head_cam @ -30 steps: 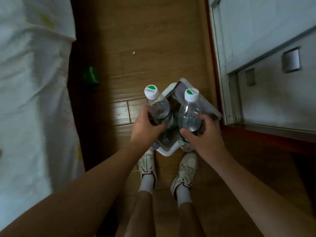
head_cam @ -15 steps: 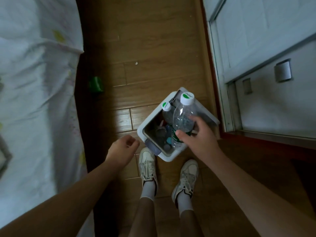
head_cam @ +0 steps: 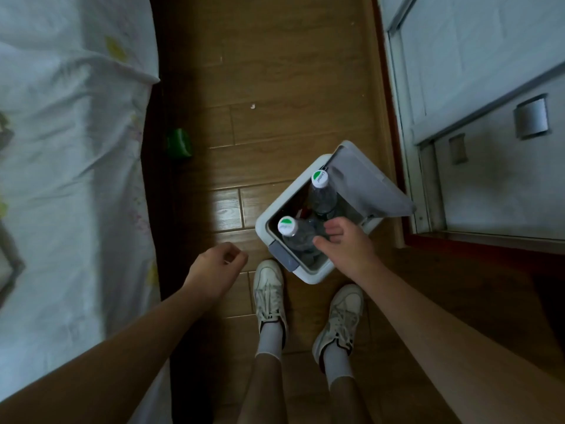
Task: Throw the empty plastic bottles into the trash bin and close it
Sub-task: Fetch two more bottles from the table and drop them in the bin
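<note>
Bottles (head_cam: 298, 237): both are now dropped in the bin (head_cam: 262, 223).
Right hand (head_cam: 348, 244): opened, nothing is held.
Left hand (head_cam: 214, 267): loose, empty.
Lid (head_cam: 367, 185): not yet shut.

L hand (head_cam: 215, 269): fingers loosely curled, empty, back up. R hand (head_cam: 347, 244): fingers relaxed, thumb out, empty. Both arms extended fwd.

bottles (head_cam: 298, 238) crowd bin (head_cam: 262, 222) mouth, lid (head_cam: 363, 191) raised behind

Wood plank floor (head_cam: 275, 71). Standing on it: the bin (head_cam: 262, 223), my left shoe (head_cam: 269, 289) just beside it, and my right shoe (head_cam: 342, 313). A green object (head_cam: 179, 142) lies by the bed (head_cam: 61, 148); a white speck (head_cam: 252, 106) lies farther off.
</note>
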`<state>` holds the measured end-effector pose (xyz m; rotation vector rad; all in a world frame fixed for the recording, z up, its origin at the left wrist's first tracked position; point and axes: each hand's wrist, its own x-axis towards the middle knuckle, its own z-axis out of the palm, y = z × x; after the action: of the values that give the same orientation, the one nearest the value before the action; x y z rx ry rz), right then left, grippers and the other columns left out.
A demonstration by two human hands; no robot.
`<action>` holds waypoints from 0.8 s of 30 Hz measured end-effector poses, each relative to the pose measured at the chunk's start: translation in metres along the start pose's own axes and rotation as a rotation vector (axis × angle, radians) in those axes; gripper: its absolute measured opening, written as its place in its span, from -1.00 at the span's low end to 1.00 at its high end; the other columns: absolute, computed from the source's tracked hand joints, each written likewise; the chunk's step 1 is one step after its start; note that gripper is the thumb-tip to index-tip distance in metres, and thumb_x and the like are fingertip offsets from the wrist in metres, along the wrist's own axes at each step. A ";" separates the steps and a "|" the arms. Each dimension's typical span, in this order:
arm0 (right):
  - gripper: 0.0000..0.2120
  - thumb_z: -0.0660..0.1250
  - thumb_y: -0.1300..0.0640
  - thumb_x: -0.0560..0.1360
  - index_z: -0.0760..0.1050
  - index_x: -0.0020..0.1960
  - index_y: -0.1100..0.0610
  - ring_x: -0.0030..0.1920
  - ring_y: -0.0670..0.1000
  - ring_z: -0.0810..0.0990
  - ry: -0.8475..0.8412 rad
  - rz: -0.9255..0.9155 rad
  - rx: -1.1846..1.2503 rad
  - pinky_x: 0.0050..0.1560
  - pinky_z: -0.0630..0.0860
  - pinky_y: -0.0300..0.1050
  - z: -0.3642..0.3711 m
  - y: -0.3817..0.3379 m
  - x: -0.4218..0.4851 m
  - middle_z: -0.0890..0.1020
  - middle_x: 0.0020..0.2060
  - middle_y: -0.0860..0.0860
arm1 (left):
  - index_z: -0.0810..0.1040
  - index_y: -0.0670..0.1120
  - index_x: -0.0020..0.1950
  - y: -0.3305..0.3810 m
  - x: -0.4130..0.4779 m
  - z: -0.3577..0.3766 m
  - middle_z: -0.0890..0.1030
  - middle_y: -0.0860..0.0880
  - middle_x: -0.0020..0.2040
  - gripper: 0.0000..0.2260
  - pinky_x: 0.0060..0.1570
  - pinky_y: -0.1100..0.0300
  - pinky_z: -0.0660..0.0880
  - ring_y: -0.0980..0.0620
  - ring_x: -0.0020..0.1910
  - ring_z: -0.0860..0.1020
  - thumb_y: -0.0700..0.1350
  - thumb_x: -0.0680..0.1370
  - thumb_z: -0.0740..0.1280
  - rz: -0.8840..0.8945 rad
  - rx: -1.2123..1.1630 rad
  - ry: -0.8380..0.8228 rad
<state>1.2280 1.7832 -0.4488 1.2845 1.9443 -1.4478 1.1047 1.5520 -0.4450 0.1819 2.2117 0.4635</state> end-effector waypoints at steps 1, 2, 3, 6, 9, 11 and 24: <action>-0.54 0.46 0.02 0.48 0.47 0.34 0.07 0.21 -0.01 0.57 -0.016 -0.002 -0.014 0.24 0.54 -0.03 -0.002 0.001 -0.002 0.60 0.22 0.00 | 0.66 0.01 0.01 0.001 -0.002 0.001 0.65 0.09 -0.13 -0.80 -0.09 0.14 0.48 0.05 -0.07 0.62 0.09 0.58 0.33 0.002 -0.004 0.000; -0.54 0.45 0.02 0.48 0.47 0.34 0.07 0.20 -0.02 0.58 -0.031 -0.011 -0.029 0.23 0.54 -0.05 -0.005 0.000 -0.005 0.60 0.21 -0.01 | 0.66 0.01 0.00 0.002 -0.004 0.002 0.64 0.10 -0.14 -0.80 -0.08 0.14 0.49 0.04 -0.07 0.62 0.09 0.58 0.33 0.004 -0.005 -0.003; -0.55 0.45 0.01 0.49 0.47 0.34 0.07 0.21 -0.02 0.58 -0.043 -0.025 -0.046 0.22 0.54 -0.06 -0.008 -0.002 -0.006 0.60 0.20 -0.02 | 0.66 0.00 0.00 0.003 -0.006 0.002 0.64 0.10 -0.15 -0.80 -0.07 0.13 0.50 0.04 -0.07 0.62 0.08 0.58 0.33 0.006 -0.006 -0.008; -0.49 0.46 -0.06 0.46 0.45 0.35 0.04 0.21 -0.04 0.55 -0.053 -0.098 -0.128 0.21 0.52 -0.06 -0.012 -0.014 -0.011 0.57 0.21 -0.05 | 0.66 0.00 0.02 0.004 -0.010 0.000 0.66 0.10 -0.11 -0.80 0.00 0.10 0.56 0.05 -0.06 0.62 0.08 0.58 0.33 0.017 -0.013 -0.022; -0.43 0.47 -0.12 0.42 0.43 0.36 0.00 0.23 -0.07 0.53 -0.071 -0.200 -0.223 0.19 0.50 -0.09 -0.002 -0.027 -0.013 0.55 0.24 -0.07 | 0.65 0.00 0.04 0.002 -0.009 -0.006 0.65 0.10 -0.11 -0.79 -0.05 0.12 0.55 0.07 -0.07 0.62 0.09 0.59 0.32 0.014 -0.023 -0.017; -0.44 0.47 -0.13 0.42 0.42 0.35 -0.01 0.25 -0.06 0.51 -0.072 -0.245 -0.299 0.18 0.49 -0.10 0.009 -0.033 -0.009 0.54 0.25 -0.06 | 0.64 0.01 0.06 -0.001 -0.009 -0.009 0.63 0.12 -0.12 -0.79 -0.13 0.15 0.50 0.13 -0.11 0.59 0.10 0.60 0.31 0.005 -0.028 -0.018; -0.58 0.45 -0.21 0.40 0.49 0.16 -0.04 0.05 -0.09 0.57 0.157 -0.205 -0.276 -0.02 0.52 -0.11 0.044 -0.040 0.022 0.56 0.08 -0.13 | 0.63 0.03 0.07 -0.054 -0.001 -0.015 0.63 0.08 -0.14 -0.81 -0.28 0.21 0.41 0.14 -0.18 0.58 0.09 0.62 0.30 -0.055 0.073 -0.087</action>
<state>1.1747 1.7512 -0.4610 1.1293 2.3423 -1.1404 1.0952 1.4979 -0.4564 0.1764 2.1437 0.3390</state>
